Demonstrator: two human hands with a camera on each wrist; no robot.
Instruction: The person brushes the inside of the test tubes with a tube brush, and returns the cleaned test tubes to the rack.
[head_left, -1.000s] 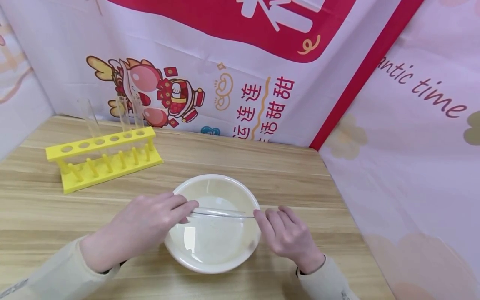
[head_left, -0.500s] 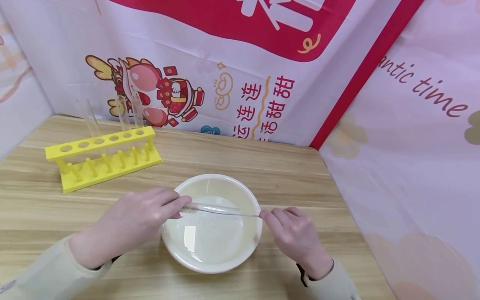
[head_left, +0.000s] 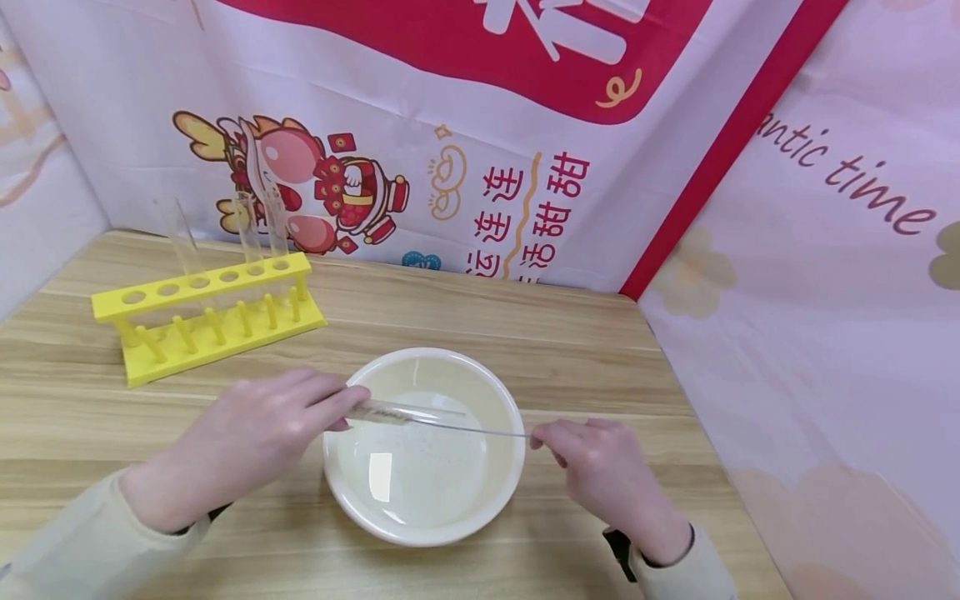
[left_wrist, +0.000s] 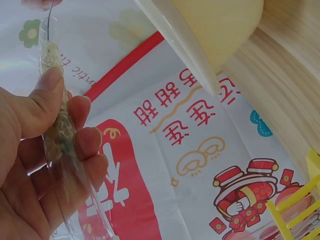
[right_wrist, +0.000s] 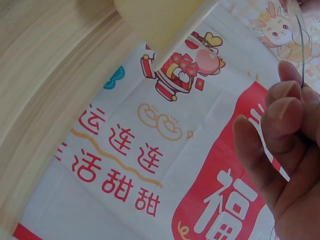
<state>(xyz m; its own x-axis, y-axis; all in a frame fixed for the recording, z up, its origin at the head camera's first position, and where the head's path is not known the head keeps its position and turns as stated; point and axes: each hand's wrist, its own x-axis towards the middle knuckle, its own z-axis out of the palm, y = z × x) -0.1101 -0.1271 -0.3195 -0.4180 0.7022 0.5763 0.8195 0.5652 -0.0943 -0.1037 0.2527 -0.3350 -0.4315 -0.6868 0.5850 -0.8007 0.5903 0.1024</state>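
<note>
Over the cream basin (head_left: 423, 538), my left hand (head_left: 273, 429) grips a clear test tube (left_wrist: 95, 210), its mouth end toward the right. Bristles of a test tube brush (left_wrist: 51, 54) show inside the tube, pale and darker in places. In the left wrist view, thumb and fingers wrap the glass. My right hand (head_left: 603, 471), just right of the basin, pinches the brush's thin twisted wire handle (right_wrist: 302, 50), which runs out of the tube's mouth. The wire's far end is hidden behind the right fingers.
A yellow test tube rack (head_left: 214, 277) stands at the back left of the wooden table (head_left: 585, 367), with three clear test tubes (head_left: 178, 237) standing up in it. Printed cloths (head_left: 420, 100) hang behind and on both sides. Bright reflections lie inside the basin.
My left hand has shifted left with the tube, and my right hand has moved right with the wire. More wire and some bristles now show. The basin and rack stay put.
</note>
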